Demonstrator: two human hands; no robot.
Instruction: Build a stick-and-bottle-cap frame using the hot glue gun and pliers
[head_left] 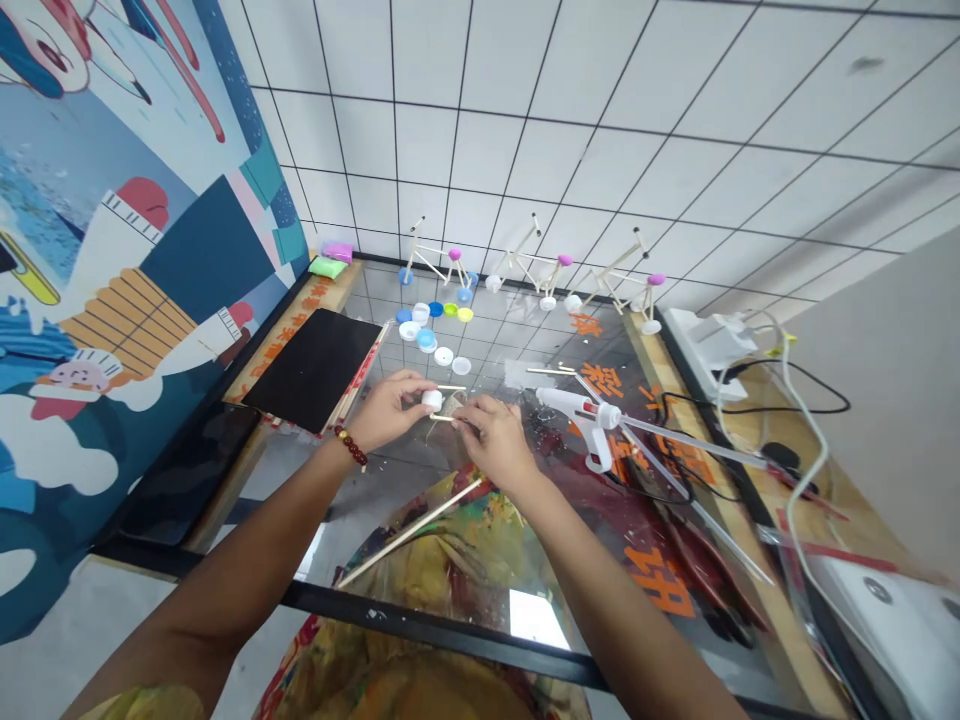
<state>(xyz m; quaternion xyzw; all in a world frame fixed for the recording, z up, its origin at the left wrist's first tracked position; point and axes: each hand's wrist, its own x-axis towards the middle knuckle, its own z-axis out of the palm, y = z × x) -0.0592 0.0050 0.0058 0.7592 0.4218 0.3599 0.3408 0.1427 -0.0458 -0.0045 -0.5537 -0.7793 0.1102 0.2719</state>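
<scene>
My left hand pinches a white bottle cap between thumb and fingertips. A short thin wooden stick lies just above the cap, and another short stick runs from below it toward my right hand. The fingers of that hand are closed on this lower stick, close to the cap. Below both hands, a long wooden stick slants across the glass tabletop. Right of my right hand lies a white hot glue gun with a clear glue stick in its back.
Several loose bottle caps lie ahead. Along the tiled wall stand three small stick-and-cap models. A black board is at left; a power strip with cables, pliers and glue sticks are at right.
</scene>
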